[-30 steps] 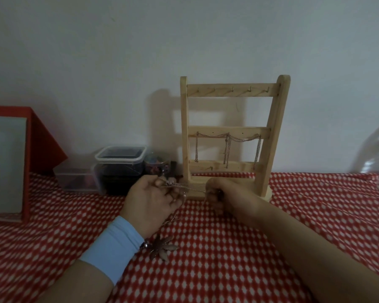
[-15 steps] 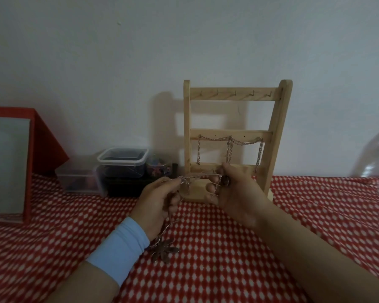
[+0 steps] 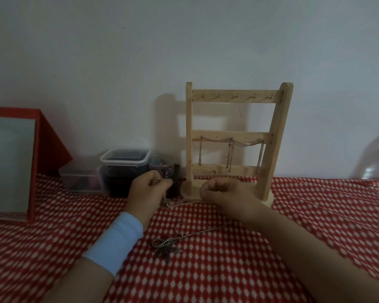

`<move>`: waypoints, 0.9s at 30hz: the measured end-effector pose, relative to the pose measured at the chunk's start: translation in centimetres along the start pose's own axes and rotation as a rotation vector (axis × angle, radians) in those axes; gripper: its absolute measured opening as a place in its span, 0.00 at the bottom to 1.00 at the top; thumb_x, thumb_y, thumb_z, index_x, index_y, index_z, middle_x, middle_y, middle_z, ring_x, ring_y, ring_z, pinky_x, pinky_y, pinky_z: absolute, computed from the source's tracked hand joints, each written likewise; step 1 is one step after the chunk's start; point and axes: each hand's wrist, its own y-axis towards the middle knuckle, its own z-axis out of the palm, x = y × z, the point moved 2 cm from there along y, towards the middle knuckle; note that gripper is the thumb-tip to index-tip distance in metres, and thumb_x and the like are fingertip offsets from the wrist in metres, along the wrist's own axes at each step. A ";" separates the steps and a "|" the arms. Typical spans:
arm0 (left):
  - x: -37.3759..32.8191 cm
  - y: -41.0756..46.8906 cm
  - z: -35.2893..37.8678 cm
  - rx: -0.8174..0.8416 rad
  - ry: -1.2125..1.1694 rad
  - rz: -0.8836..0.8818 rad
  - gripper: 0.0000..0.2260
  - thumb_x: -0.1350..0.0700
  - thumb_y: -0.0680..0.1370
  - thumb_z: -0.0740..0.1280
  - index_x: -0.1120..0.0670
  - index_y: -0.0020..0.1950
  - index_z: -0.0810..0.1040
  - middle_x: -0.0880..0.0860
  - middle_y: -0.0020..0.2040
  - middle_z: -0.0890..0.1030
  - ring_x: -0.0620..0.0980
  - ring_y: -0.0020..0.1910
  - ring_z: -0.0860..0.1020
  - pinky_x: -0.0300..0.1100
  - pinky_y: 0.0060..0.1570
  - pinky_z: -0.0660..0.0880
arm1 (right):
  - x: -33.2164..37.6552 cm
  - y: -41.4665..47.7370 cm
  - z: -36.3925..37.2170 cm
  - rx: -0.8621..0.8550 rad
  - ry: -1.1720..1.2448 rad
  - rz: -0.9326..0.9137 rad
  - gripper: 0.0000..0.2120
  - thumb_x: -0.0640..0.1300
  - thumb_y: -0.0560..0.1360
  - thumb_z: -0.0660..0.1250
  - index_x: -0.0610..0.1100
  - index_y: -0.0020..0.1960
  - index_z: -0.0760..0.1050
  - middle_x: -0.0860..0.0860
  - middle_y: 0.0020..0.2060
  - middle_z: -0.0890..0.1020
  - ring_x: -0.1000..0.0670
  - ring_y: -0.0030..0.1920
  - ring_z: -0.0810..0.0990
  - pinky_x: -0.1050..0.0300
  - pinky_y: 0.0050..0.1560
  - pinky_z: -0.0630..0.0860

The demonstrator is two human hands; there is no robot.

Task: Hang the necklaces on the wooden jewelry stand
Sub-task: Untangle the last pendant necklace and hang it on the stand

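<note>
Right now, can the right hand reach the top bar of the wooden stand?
Probably yes. The right hand is in front of the stand's base, and nothing stands between it and the top bar, whose hooks are bare. Its fingers pinch the necklace chain, which the left hand also holds.

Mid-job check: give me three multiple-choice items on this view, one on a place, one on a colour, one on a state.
1. Where is the pendant?
A) lying on the cloth by the left wrist
B) hanging in the air
C) in the right palm

2. What colour is the wristband?
A) green
B) light blue
C) black

3. What is the right hand doing?
A) lying flat and open
B) curled, holding nothing
C) pinching the chain

Answers:
1 A: the pendant rests on the cloth beside the wrist.
2 B: the band shows light blue.
3 C: its fingertips close on the chain in front of the stand.
</note>
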 end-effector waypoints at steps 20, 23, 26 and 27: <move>-0.3 -1.8 2.6 0.237 0.224 0.098 0.07 0.58 0.81 0.63 0.54 0.49 0.80 0.51 0.35 0.79 0.46 0.30 0.78 0.37 0.33 0.78 | -0.1 0.1 0.6 -0.178 -0.568 -0.172 0.05 0.51 0.75 0.73 0.51 0.48 0.80 0.59 0.43 0.82 0.62 0.44 0.80 0.70 0.43 0.75; 0.0 -1.6 2.5 0.217 0.199 0.063 0.08 0.57 0.82 0.61 0.53 0.48 0.79 0.52 0.37 0.79 0.44 0.34 0.77 0.36 0.32 0.74 | -0.1 0.3 0.6 -0.103 -0.351 -0.169 0.07 0.47 0.78 0.71 0.50 0.42 0.85 0.57 0.39 0.86 0.61 0.42 0.82 0.69 0.44 0.76; 0.1 -1.6 2.7 0.249 0.130 -0.012 0.09 0.56 0.83 0.59 0.52 0.49 0.78 0.51 0.43 0.81 0.44 0.38 0.77 0.36 0.32 0.72 | 0.4 0.2 0.6 -0.131 -0.110 -0.183 0.08 0.42 0.78 0.71 0.47 0.43 0.87 0.57 0.41 0.87 0.60 0.44 0.84 0.71 0.46 0.77; 0.1 -1.6 2.8 0.257 0.114 -0.030 0.09 0.56 0.83 0.58 0.52 0.49 0.77 0.49 0.43 0.82 0.43 0.39 0.78 0.36 0.33 0.72 | 0.6 0.2 0.6 -0.149 -0.055 -0.175 0.08 0.42 0.79 0.70 0.46 0.44 0.87 0.56 0.41 0.87 0.61 0.44 0.84 0.72 0.46 0.76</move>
